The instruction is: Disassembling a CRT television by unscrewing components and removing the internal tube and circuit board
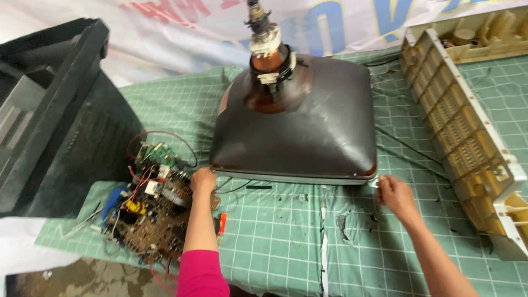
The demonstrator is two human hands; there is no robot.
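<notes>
The tube [294, 124] lies face down on the mat [275, 242], neck [267, 41] up. Left hand [202, 180] and right hand [393, 192] each grip a near corner — a slip could snap the neck, or drop it on the board [148, 212].

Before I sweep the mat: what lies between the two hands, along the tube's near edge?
In the head view, between the left hand and the right hand lies green gridded mat with a small black strip, dark specks and tears.
</notes>
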